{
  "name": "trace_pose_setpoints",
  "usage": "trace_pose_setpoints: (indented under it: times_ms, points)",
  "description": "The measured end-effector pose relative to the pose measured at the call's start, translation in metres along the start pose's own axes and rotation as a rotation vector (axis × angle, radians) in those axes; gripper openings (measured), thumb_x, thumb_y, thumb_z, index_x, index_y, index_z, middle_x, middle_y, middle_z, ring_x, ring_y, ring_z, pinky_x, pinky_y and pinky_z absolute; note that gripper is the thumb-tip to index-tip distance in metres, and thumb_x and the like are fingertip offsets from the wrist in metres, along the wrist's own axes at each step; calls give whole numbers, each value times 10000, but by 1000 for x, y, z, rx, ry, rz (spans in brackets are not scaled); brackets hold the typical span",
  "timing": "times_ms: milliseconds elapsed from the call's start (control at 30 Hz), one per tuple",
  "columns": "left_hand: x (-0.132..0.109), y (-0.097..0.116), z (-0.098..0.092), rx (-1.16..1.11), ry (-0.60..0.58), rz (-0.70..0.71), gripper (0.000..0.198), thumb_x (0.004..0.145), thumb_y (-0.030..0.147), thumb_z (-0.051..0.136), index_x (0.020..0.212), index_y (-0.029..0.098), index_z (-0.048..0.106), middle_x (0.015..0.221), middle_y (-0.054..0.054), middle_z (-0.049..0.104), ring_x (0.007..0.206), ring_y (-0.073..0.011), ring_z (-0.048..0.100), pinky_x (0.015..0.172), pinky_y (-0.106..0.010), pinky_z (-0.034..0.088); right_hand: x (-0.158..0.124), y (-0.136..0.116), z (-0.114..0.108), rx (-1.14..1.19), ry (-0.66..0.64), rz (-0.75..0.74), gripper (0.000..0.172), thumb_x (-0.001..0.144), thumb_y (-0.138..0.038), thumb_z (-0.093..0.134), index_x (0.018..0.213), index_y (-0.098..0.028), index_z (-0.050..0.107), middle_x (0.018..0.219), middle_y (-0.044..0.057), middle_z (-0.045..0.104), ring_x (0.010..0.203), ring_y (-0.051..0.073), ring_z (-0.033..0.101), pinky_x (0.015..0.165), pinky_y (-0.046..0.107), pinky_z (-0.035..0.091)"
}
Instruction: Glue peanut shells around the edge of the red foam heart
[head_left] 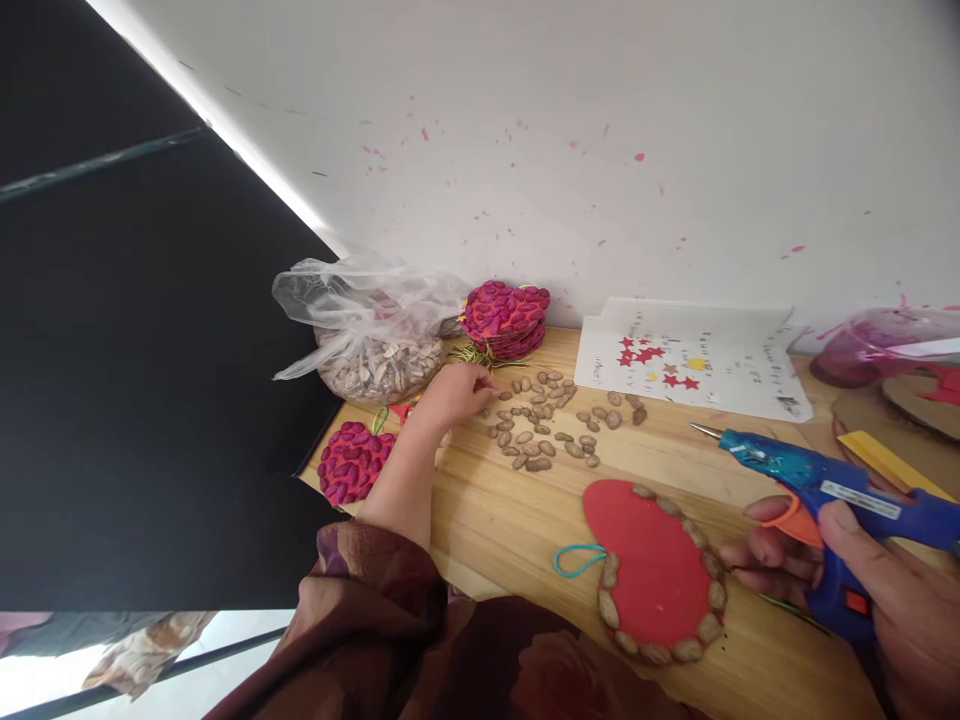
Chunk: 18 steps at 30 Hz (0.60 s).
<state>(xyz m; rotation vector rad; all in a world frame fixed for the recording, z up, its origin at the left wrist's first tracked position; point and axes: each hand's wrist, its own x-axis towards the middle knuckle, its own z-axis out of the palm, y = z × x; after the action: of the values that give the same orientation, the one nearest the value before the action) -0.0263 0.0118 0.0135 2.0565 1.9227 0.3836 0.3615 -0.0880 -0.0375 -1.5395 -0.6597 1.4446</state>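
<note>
My left hand [466,392] reaches to the left edge of a scatter of peanuts in their shells [536,410] on the wooden table. Its fingers are pinched together, and what is between them, if anything, is hidden. In my right hand [862,580] is a blue hot glue gun [814,475] with an orange trigger; its metal tip points left. Between the hands lies a red heart shape [660,570] with a teal loop. Peanuts line its right side, lower edge and part of its left; its middle and upper left lobe are bare.
A tied clear plastic bag [382,365] of shells stands back left, beside stacked magenta-covered hearts [504,315]. Another magenta heart [356,462] lies by my left forearm. A paper sheet with stars [739,375] lies at the wall. A pink-stained container [862,350] stands back right.
</note>
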Motion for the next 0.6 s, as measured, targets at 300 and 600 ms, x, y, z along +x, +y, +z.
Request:
trace_pose_setpoints:
  times_ms: [300,600]
  points:
    - [1,8,5,-1,13,32,174,821,202,616,907,191,767,849,-29,767,731,-167,667,699,-248,466,-4,-9,4,45,-2,39,455,563,-576,851,864,-272,693,677,48,707,813,367,761,679,380,674]
    - [3,12,10,41,4,3,151,775,183,644,856,200,770,806,-25,768,730,-181,681,697,-261,481,-16,-23,19,7,-44,31,490,549,-603,860,848,-249,702,613,29,662,766,334,761,599,359,667]
